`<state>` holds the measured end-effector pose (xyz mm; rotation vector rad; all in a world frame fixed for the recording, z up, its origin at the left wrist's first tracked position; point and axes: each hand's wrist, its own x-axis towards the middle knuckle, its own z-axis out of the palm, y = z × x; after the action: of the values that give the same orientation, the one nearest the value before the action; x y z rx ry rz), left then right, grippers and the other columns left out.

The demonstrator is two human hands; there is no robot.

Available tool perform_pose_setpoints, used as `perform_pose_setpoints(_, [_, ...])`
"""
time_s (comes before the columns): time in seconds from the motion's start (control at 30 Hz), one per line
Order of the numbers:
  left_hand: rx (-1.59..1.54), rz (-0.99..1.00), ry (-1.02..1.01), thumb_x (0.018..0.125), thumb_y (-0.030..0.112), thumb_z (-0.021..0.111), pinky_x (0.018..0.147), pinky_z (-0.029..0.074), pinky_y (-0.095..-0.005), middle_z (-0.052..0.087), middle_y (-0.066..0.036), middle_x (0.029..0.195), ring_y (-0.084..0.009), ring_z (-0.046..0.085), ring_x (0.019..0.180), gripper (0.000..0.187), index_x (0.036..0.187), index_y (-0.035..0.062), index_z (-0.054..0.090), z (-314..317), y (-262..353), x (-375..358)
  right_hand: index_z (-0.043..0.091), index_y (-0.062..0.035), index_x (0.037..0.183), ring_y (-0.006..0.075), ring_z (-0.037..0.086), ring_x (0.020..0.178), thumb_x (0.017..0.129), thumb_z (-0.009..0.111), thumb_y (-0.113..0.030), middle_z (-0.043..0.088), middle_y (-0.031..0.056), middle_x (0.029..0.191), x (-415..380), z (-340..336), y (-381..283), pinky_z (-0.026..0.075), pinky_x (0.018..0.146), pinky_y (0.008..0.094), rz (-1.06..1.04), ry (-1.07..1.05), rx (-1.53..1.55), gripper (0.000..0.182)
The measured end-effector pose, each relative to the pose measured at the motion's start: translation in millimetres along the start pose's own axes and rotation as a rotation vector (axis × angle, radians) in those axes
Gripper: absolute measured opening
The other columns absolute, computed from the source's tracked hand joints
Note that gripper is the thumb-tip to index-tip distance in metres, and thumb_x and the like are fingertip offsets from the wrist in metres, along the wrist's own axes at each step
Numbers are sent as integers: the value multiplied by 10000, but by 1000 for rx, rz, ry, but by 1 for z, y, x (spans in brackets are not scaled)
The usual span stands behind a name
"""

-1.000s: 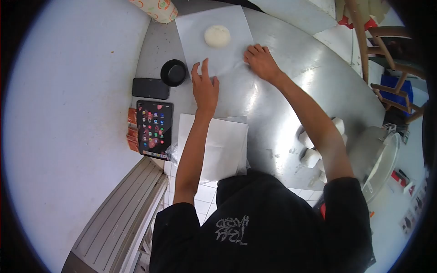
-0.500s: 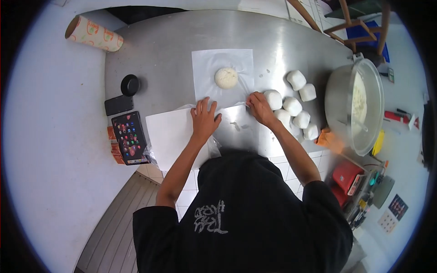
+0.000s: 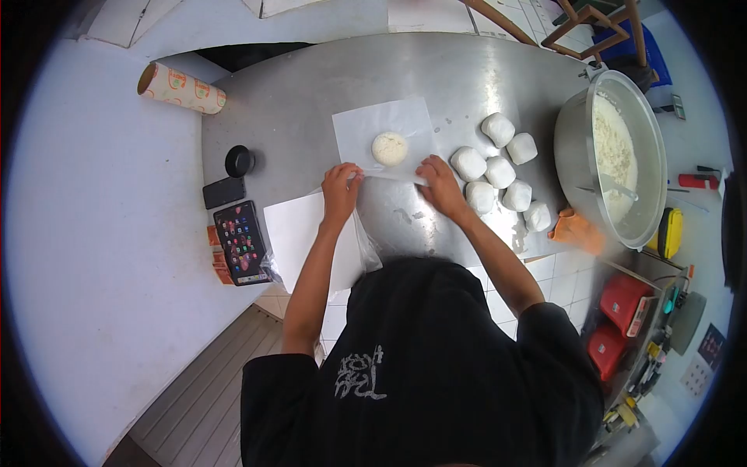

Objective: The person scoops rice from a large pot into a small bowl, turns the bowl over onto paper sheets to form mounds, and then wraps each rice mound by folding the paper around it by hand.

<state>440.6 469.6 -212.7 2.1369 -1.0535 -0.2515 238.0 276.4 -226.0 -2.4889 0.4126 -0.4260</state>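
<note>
A round, pale lump (image 3: 390,148) lies on a translucent white sheet (image 3: 356,127) on the metal table. My left hand (image 3: 341,189) pinches the near left corner of that sheet, and my right hand (image 3: 440,184) grips its near right corner. The near edge looks raised or folded between them, just below the lump. Beside my left forearm lies a stack of white sheets (image 3: 299,233) with clear plastic around it. Several smooth white wrapped bundles (image 3: 468,163) sit to the right of my right hand.
A large metal pot (image 3: 574,167) of white, crumbly material stands at the right, near an orange cloth (image 3: 576,231). On the left are a tablet (image 3: 241,241), a phone (image 3: 224,193), a black bowl (image 3: 239,161) and a printed roll (image 3: 183,89).
My left hand has moved from spread fingers near the stack to a grip on the sheet's corner. The sheet's near edge has lifted, and the camera view has shifted.
</note>
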Motion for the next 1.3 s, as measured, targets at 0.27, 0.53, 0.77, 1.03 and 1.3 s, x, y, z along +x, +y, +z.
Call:
perform_pose_setpoints(0.27, [-289,-288,-242,870,254,744,711,481,-317,689,-52,826,-148,590,738,248,1027,67,697,-6,-37,88,692,17,1065,271,651,781,913,674,-362,685,158,839,88,-38,59,506,732,370,424,-277,272,409])
perform_pose_setpoints(0.53, [-392,-570,-140,873,282,743,708,473,-338,646,-76,821,-181,593,780,353,1144,95,616,12,-52,89,675,8,960,129,513,651,947,615,-345,568,27,737,103,-30,87,446,597,308,607,-593,344,358])
perform_pose_setpoints(0.77, [242,315,-47,892,320,652,1052,308,-540,447,-107,1462,-280,399,1344,508,1329,95,523,31,21,34,665,5,1000,124,506,657,962,585,-317,575,24,744,99,-25,90,435,591,307,620,-554,320,334])
perform_pose_setpoints(1.03, [477,271,-189,926,471,553,1145,156,-625,229,-69,1620,-249,189,1498,783,1549,95,263,83,38,3,660,-9,1039,145,556,688,970,575,-305,610,50,764,109,-47,74,469,649,293,637,-573,404,317])
perform_pose_setpoints(1.3, [461,206,-190,939,483,522,1137,135,-646,199,-100,1627,-271,173,1503,784,1545,63,255,83,48,6,634,-62,1117,341,624,1030,857,635,-257,669,187,1063,189,5,76,498,922,432,-1,-134,-49,325])
